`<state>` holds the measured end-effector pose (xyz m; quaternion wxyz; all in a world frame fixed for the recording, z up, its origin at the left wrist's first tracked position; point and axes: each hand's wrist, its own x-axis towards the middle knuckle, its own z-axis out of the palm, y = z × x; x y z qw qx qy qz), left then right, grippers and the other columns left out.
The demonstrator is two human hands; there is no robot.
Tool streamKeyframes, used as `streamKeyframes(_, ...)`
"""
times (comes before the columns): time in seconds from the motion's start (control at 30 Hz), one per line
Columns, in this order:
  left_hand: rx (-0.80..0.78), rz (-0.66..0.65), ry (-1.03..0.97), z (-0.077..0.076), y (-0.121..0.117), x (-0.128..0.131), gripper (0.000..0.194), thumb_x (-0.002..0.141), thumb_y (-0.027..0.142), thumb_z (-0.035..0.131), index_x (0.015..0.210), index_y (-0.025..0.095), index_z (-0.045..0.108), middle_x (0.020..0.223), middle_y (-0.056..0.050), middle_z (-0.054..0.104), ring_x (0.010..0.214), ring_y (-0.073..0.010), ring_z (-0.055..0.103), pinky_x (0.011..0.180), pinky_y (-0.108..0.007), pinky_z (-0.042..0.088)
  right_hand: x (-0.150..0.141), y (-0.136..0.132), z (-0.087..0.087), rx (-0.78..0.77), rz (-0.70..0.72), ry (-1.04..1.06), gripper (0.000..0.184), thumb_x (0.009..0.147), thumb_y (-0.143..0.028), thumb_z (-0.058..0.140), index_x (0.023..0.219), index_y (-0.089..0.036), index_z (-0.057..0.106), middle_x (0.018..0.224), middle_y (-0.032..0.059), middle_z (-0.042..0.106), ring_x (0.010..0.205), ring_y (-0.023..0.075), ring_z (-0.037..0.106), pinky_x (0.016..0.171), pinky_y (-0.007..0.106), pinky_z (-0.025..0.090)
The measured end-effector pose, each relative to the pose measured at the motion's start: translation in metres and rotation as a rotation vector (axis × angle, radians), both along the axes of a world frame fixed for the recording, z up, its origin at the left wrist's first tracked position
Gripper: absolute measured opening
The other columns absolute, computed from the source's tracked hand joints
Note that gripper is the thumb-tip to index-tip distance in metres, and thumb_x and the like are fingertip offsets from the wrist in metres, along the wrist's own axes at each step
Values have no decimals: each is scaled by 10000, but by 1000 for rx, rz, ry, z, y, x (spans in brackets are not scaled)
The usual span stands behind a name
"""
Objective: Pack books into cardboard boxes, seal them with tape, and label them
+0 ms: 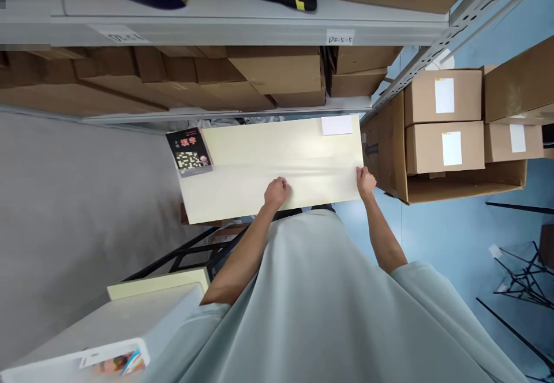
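Pale board (pixel 246 184) — under left fingers (pixel 283 183), edge at right fingers (pixel 359 173).

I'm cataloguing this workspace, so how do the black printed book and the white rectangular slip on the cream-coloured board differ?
The black printed book carries characters and a grid; the white rectangular slip shows no readable print. The book looks larger than the slip. The book lies near the left end, the slip towards the right. Both lie on the cream-coloured rectangular board.
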<state>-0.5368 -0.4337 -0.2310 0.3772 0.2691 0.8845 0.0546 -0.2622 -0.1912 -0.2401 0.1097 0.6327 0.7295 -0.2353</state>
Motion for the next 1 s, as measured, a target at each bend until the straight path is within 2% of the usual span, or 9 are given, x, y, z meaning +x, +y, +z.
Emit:
streamKeyframes(0.13,27,6,-6,4,-6,5,351,985,215,519,1305,168,655,1294,-186,692,1198,-319,668,1081,-434,519,0,3,4,53,-26,40,322,1155,-434,469,1096,-171,645,981,89,704,779,181,544,706,264,282)
streamKeyframes(0.23,70,12,-50,4,-10,5,397,971,198,532,1350,142,635,1321,-195,661,1246,-321,644,1154,-440,484,-6,4,15,161,-65,101,301,1139,-417,465,1158,-168,634,1052,100,701,828,192,574,694,266,305)
streamKeyframes(0.3,101,36,-86,3,-12,3,417,949,196,571,1355,126,638,1332,-205,647,1270,-331,635,1174,-453,480,-16,1,24,201,-67,154,313,1130,-412,454,1184,-162,635,1029,96,700,830,196,589,688,270,320)
streamKeyframes(0.43,191,117,-177,2,-19,-5,382,895,171,656,1272,137,701,1262,-177,697,1227,-311,679,1166,-449,512,-60,-24,41,196,0,292,347,1107,-431,433,1164,-167,651,922,68,702,784,200,608,692,282,359)
streamKeyframes(0.57,330,219,-302,2,-37,-25,258,881,157,694,1125,191,769,1122,-87,798,1053,-232,763,1015,-356,609,-133,-79,53,88,145,443,362,1065,-459,434,1131,-188,665,877,57,723,748,211,628,718,308,427)
streamKeyframes(0.67,458,336,-319,2,-64,-56,244,902,114,662,1091,212,781,1075,-44,832,1003,-188,784,971,-306,625,-199,-134,60,-37,286,527,341,1034,-448,447,1092,-206,680,920,68,761,742,214,648,742,326,471)
streamKeyframes(0.8,576,548,-216,2,-126,-124,271,934,98,610,1131,198,767,1110,-62,834,991,-178,786,995,-316,621,-287,-208,66,-178,478,606,300,1029,-419,467,1064,-228,696,975,67,787,778,216,679,776,332,508)
streamKeyframes(0.93,609,751,-55,-5,-197,-208,272,947,137,592,1174,169,738,1190,-132,798,1037,-221,772,1007,-372,618,-372,-268,55,-288,612,603,231,1024,-354,496,1062,-241,694,998,48,788,778,202,684,779,322,519)
streamKeyframes(1.0,607,820,6,-10,-222,-246,292,941,165,602,1208,164,720,1256,-160,766,1059,-242,757,991,-396,621,-410,-289,44,-308,663,585,211,1031,-336,504,1081,-241,685,1005,46,782,792,202,687,792,324,521)
